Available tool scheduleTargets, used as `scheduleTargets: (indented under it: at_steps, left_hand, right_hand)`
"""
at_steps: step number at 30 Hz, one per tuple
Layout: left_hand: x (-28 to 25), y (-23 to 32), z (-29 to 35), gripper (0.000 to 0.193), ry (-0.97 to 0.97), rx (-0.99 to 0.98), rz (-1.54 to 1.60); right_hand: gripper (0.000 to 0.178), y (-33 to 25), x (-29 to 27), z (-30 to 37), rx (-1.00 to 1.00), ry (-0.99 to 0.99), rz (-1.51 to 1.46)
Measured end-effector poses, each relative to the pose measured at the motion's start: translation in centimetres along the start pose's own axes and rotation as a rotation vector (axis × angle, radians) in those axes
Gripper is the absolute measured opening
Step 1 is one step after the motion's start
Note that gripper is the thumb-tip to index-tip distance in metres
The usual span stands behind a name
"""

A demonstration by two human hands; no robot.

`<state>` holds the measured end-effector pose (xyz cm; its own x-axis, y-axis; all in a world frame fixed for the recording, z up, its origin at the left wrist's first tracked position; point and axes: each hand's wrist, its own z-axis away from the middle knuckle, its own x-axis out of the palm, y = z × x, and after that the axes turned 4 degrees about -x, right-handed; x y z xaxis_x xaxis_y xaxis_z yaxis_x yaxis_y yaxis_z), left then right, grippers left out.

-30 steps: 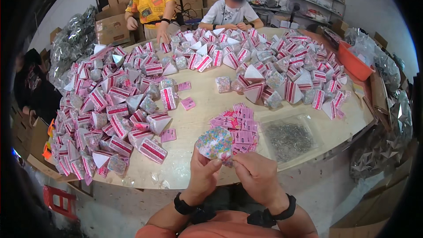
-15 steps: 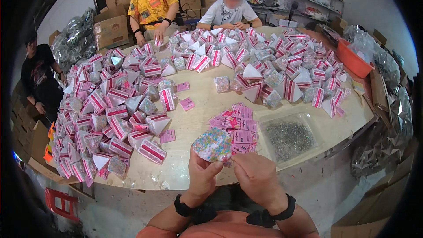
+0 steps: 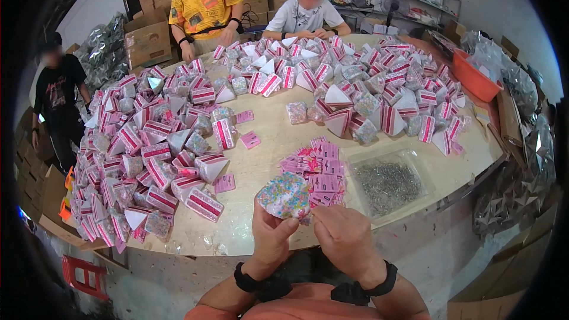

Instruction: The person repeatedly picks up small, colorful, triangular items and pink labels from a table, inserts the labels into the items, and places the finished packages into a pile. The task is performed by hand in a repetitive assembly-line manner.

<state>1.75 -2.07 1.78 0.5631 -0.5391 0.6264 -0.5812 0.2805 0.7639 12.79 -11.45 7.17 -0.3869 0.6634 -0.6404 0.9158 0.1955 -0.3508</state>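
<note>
The wide tabletop [image 3: 278, 142] carries big heaps of pink-and-white wedge boxes [image 3: 148, 154], and three other persons stand or sit at its far and left edges. Near the front edge lies a clear bag of small grey pieces [image 3: 386, 184], and just beside it a stack of flat pink cards [image 3: 320, 169]. The left hand [image 3: 269, 240] and the right hand [image 3: 344, 240] hold together a small speckled packet [image 3: 285, 195] above the front edge of the tabletop; the fingers of both hands are closed around its lower part.
</note>
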Motion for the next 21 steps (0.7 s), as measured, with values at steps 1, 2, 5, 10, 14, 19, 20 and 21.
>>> scheduleTargets:
  at_steps: [1, 2, 5, 10, 14, 19, 20, 21]
  left_hand:
    - [-0.1, 0.0, 0.1, 0.073, -0.006, 0.006, -0.007]
    - [-0.1, 0.0, 0.1, 0.073, -0.013, 0.012, -0.013]
    - [0.5, -0.2, 0.1, 0.071, 0.047, 0.073, -0.058]
    - [0.8, -0.4, 0.1, 0.072, 0.085, 0.064, -0.081]
    - [1.2, -0.3, 0.2, 0.072, 0.098, 0.056, -0.087]
    - [1.5, -0.2, 0.2, 0.07, 0.118, 0.055, -0.095]
    - [1.6, -0.2, 0.3, 0.07, 0.124, 0.048, -0.098]
    - [1.6, -0.2, 0.2, 0.07, 0.126, 0.056, -0.108]
  right_hand:
    - [0.014, -0.1, 0.0, 0.0, 0.025, -0.02, -0.012]
    - [0.013, -0.1, 0.0, 0.1, 0.012, -0.029, 0.035]
    - [0.011, -0.2, 0.2, 0.2, -0.032, -0.021, 0.121]
    - [0.011, 0.0, 0.5, 0.1, -0.054, 0.035, 0.089]
    - [0.01, 0.3, 0.5, 0.1, -0.1, 0.028, 0.171]
    - [0.009, 0.5, 0.8, 0.3, -0.114, 0.037, 0.203]
    - [0.009, 0.6, 0.8, 0.3, -0.117, 0.037, 0.203]
    - [0.008, 0.6, 0.9, 0.3, -0.119, 0.036, 0.203]
